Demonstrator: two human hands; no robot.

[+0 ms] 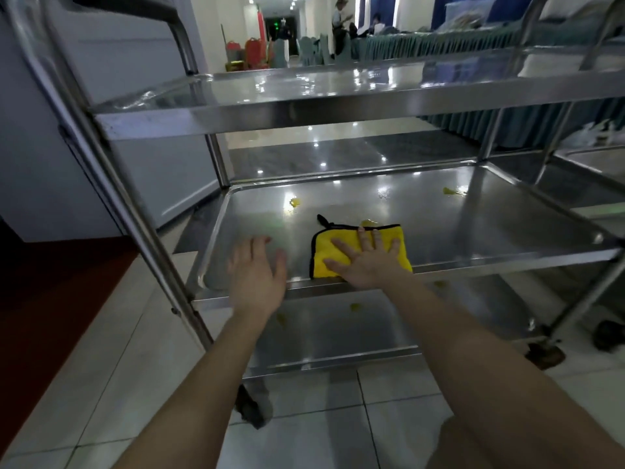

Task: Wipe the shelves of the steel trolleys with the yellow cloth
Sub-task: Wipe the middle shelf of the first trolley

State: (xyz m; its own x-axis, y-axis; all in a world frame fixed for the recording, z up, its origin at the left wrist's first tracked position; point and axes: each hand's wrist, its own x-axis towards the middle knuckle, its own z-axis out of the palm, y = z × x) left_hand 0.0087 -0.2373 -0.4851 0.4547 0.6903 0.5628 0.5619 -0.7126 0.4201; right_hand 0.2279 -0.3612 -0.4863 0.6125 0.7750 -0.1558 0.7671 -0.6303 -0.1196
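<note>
The yellow cloth (341, 255) lies folded on the middle shelf (473, 225) of the steel trolley (128, 187), close to the shelf's near edge and a little right of its centre. It has a dark trim along its border and a small dark loop sticking out at its far left corner. Your right hand (367, 260) lies flat on top of it, palm down, fingers spread wide and straight, covering most of the cloth's right half; you press it against the steel rather than pinch or bunch it. The heel of that hand sits right at the shelf's front lip.

Your left hand (258, 270) is just left of the cloth, not touching it. It is open too, fingers extended and loosely apart, palm facing down over the bare steel near the front edge; whether it rests on the shelf or floats just above it you cannot tell, as it is slightly blurred. It holds nothing.

Small yellow spots (294, 202) show on the shiny shelf surface beyond the cloth, and another one sits toward the far right (451, 191). Above is the top shelf (304, 96), gleaming with reflected ceiling lights. Below is the bottom shelf (338, 330), also marked with a few yellowish specks. The trolley stands on a pale tiled floor (84, 384). A second trolley (592, 154) stands just beside it on the right.
</note>
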